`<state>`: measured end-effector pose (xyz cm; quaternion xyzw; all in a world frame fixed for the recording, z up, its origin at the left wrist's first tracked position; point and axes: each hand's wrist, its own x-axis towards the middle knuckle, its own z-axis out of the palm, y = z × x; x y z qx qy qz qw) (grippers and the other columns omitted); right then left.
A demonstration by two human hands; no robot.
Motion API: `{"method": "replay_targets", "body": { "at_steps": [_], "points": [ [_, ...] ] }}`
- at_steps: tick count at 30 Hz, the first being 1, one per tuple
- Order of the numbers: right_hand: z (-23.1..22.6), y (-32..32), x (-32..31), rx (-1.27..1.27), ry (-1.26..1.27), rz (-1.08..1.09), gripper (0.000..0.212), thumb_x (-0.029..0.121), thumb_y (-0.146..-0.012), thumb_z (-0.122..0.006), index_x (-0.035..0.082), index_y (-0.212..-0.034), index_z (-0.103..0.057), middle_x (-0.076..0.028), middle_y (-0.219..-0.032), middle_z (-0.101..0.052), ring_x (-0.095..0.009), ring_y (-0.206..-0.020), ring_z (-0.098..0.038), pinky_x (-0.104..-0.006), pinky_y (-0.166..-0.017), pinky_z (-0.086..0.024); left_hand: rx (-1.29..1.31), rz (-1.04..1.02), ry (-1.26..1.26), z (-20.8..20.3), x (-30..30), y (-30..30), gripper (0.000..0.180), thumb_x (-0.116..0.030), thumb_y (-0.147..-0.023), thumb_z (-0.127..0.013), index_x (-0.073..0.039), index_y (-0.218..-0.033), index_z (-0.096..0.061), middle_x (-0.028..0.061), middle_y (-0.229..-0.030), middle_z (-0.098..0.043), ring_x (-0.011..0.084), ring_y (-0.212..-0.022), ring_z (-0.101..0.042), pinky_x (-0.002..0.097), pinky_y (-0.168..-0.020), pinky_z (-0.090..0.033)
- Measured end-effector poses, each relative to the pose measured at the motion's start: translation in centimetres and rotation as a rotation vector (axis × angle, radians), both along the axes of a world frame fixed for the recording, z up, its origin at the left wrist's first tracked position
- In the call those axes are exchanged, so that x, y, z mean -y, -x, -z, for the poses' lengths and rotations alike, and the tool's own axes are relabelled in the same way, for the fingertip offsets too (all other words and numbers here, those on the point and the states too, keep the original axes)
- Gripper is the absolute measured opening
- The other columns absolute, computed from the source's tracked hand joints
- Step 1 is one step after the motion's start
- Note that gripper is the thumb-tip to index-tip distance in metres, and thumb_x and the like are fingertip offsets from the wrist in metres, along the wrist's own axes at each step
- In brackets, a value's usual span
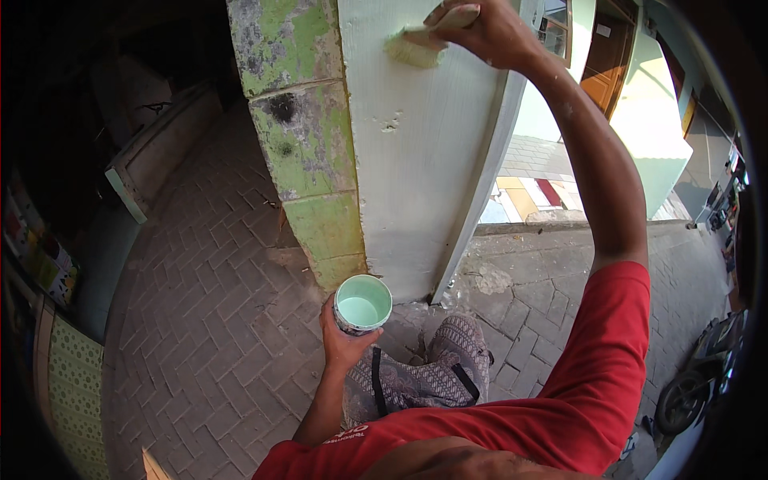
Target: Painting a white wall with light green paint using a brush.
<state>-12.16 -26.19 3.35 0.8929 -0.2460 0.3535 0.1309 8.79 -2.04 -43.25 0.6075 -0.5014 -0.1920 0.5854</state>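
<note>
My right hand [490,34] is raised at the top of the view, closed round the handle of a paintbrush [416,50]. The pale bristles meet the upper part of a light grey-white panel [424,152], which has a small rough patch below the brush. Lower down, my left hand [346,340] wraps round the side of a small paint can [364,302]. Pale mint-green paint lies inside the can, which I hold upright near the foot of the panel.
A block pillar [308,152] with peeling green paint adjoins the panel on the left. Grey pavers [216,312] cover the ground. Behind my right arm are a brown door [608,60] and colourful tiles [532,196]. A motorbike [692,388] stands at the far right.
</note>
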Motion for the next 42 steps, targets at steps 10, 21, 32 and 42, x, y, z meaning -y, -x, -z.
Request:
{"method": "replay_targets", "body": {
  "at_steps": [10, 21, 32, 42],
  "points": [
    [1.0, 2.2, 3.7, 0.074, 0.746, 0.119, 0.010, 0.007, -0.090, -0.070, 0.005, -0.096, -0.077, -0.008, -0.101, -0.076, -0.025, -0.076, -0.073, -0.0372, -0.068, -0.061, -0.062, 0.058, 0.012, 0.6, 0.6, 2.0, 0.113, -0.022, -0.056, -0.100, -0.002, -0.150, -0.040, 0.0216, -0.141, -0.052, 0.0379, -0.133, -0.049, 0.0501, -0.114, -0.039],
    [15.8, 7.9, 1.5, -0.179, -0.033, 0.007, 0.019, 0.022, -0.100, -0.065, 0.012, -0.101, -0.081, -0.008, -0.103, -0.077, -0.028, -0.086, -0.076, -0.0408, -0.080, -0.062, -0.038, 0.039, 0.011, 0.5, 0.6, 0.5, 0.115, -0.021, -0.055, -0.100, 0.000, -0.150, -0.040, 0.0224, -0.140, -0.051, 0.0379, -0.133, -0.050, 0.0498, -0.114, -0.039],
    [2.7, 10.2, 7.9, -0.135, 0.580, 0.659, 0.012, 0.008, -0.093, -0.073, 0.010, -0.104, -0.078, -0.009, -0.103, -0.078, -0.022, -0.087, -0.077, -0.0350, -0.072, -0.066, -0.126, 0.114, 0.032, 0.4, 1.5, 2.9, 0.113, -0.019, -0.057, -0.100, -0.001, -0.151, -0.040, 0.0216, -0.140, -0.051, 0.0375, -0.132, -0.051, 0.0499, -0.113, -0.040],
    [33.2, 11.8, 0.6, -0.298, -0.270, 0.071, 0.019, 0.021, -0.091, -0.068, 0.011, -0.105, -0.074, -0.007, -0.110, -0.072, -0.030, -0.097, -0.072, -0.0421, -0.081, -0.060, -0.018, 0.046, 0.017, 0.1, 0.6, 1.0, 0.113, -0.021, -0.056, -0.100, -0.001, -0.150, -0.040, 0.0219, -0.139, -0.051, 0.0372, -0.132, -0.051, 0.0498, -0.113, -0.039]
  ]
}}
